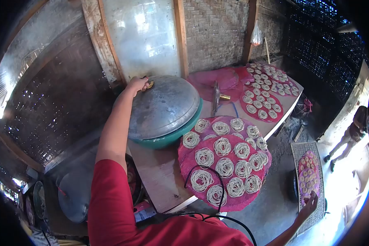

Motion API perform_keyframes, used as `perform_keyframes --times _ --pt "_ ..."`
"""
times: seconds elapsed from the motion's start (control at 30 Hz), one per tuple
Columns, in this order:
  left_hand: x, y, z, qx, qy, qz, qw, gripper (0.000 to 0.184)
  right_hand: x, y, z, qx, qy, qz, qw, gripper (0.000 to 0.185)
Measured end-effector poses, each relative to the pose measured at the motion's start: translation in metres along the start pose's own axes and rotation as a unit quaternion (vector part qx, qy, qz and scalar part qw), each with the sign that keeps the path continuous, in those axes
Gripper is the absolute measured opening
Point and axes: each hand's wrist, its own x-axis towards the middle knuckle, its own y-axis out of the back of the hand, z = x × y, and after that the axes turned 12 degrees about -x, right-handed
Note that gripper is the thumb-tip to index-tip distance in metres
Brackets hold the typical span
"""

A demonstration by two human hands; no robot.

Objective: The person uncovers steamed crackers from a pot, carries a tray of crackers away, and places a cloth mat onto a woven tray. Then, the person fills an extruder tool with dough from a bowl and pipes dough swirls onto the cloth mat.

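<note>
My left hand (138,84) is closed on the handle (150,85) of a large domed metal lid (164,107). The lid rests slightly tilted over a green basin (168,140). My right hand (311,201) is low at the right, near a woven tray (315,217) holding a pink sheet (308,174) with small coils; its fingers are partly bent, and whether it holds anything is too small to tell. In front of my body, a round pink sheet (222,160) carries several noodle coils. A black cord crosses over it.
The table (156,180) runs to the back right, bearing more pink sheets (261,106) with coils and a metal tool with a brass part (224,97). A bag (256,36) hangs on the wall. Another person (352,133) is at the far right.
</note>
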Motion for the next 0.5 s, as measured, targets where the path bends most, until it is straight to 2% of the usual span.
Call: perform_keyframes --times 0.03,0.1,0.13,0.17,0.23,0.3,0.43,0.5 --pt "0.006 0.004 -0.006 -0.001 0.003 0.004 1.0 0.032 -0.003 -0.004 -0.009 0.007 0.007 -0.008 1.0 0.032" --pt "0.013 0.011 -0.019 0.124 -0.155 0.086 0.976 0.044 -0.008 -0.011 -0.029 0.0 0.016 -0.019 1.0 0.031" --pt "-0.022 0.02 0.008 0.16 -0.119 0.036 0.979 0.055 -0.01 -0.014 -0.036 -0.007 0.019 -0.019 1.0 0.031" --pt "-0.036 0.031 0.013 0.159 -0.111 0.041 0.98 0.055 -0.011 -0.017 -0.041 -0.015 0.023 -0.021 0.999 0.031" --pt "-0.06 0.058 0.011 0.038 -0.158 0.038 0.986 0.055 -0.014 -0.024 -0.053 -0.011 0.043 -0.046 0.998 0.033" --pt "-0.112 0.093 0.021 0.007 -0.155 0.029 0.987 0.049 -0.023 -0.035 -0.072 -0.026 0.052 -0.062 0.996 0.034" --pt "-0.192 0.171 -0.01 0.033 -0.135 0.153 0.978 0.043 -0.048 -0.065 -0.107 0.052 0.098 -0.109 0.988 0.03" --pt "-0.207 0.219 -0.072 0.033 -0.118 0.172 0.978 0.04 -0.059 -0.076 -0.116 0.069 0.102 -0.156 0.98 0.028"
